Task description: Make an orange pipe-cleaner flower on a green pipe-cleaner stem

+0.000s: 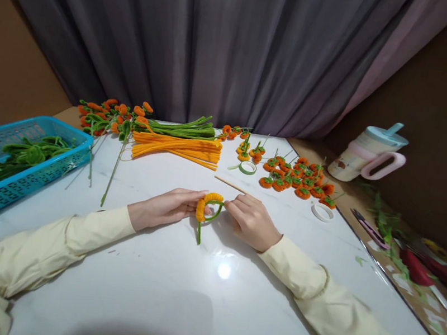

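Note:
Between my two hands, just above the white tabletop, is a curved pipe-cleaner piece (201, 209), its orange part coiled along a bent green stem. My left hand (177, 205) pinches the coiled orange side from the left. With fingers pressed together, my right hand (249, 220) grips the green pipe-cleaner stem (214, 215) at its upper right end. The stem's other end points down below the coil. Beyond my right hand lies a thin wooden stick (229, 183), partly hidden by the hand.
A bundle of orange pipe cleaners (177, 149) lies ahead, green ones (187, 129) behind. Finished orange flowers (298, 175) cluster right, near tape rolls (247, 168). Left stands a blue basket (48, 162) of green leaves. A tumbler (364, 153) and pliers (370, 230) are right.

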`<action>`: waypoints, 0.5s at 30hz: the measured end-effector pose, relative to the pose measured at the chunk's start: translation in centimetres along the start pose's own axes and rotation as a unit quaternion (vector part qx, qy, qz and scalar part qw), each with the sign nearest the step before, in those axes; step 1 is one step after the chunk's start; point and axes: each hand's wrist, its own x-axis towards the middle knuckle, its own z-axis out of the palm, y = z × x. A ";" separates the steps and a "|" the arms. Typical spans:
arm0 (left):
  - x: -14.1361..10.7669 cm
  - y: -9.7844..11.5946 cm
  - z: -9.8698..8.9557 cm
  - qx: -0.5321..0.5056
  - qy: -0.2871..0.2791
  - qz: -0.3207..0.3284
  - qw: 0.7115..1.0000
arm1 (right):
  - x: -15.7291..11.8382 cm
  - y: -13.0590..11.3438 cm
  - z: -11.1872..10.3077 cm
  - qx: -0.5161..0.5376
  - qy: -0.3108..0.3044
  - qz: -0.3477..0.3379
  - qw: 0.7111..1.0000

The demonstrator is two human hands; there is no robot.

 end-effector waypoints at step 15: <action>-0.3 -0.2 0.9 0.088 -0.008 0.020 0.996 | 0.1 -0.7 0.0 0.038 0.003 -0.003 0.999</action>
